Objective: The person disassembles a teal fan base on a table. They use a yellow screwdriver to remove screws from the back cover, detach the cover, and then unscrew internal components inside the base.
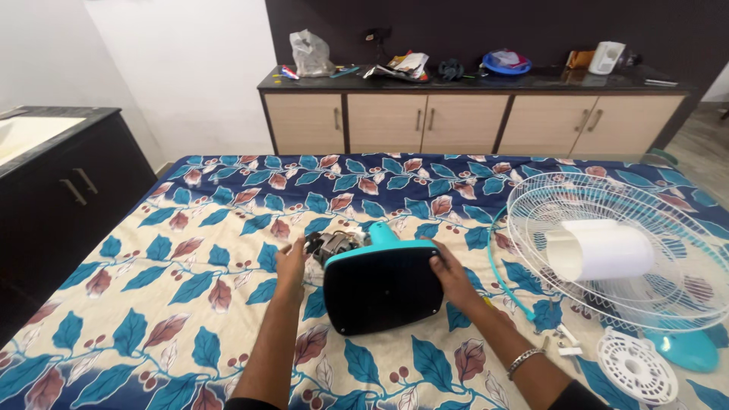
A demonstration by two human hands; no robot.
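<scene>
Fan base [382, 288] tilted upright, left hand [291, 266] and right hand [452, 275] gripping its sides.

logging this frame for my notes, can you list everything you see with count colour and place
teal plastic fan base with black underside: 1, tipped up at table centre, between both hands
exposed fan motor: 1, grey metal, just behind the base
white wire fan grille: 1, right side of the table
white plastic cylinder: 1, lying on the grille
small white round vented cover: 1, near right corner
leaf-patterned blue and cream cloth: 1, covering the table
beige cabinet with dark top: 1, back wall, cluttered with small items
dark counter: 1, far left
left hand: by the motor, at the base's left edge
right hand: on the base's right edge, silver bracelet on the wrist
</scene>
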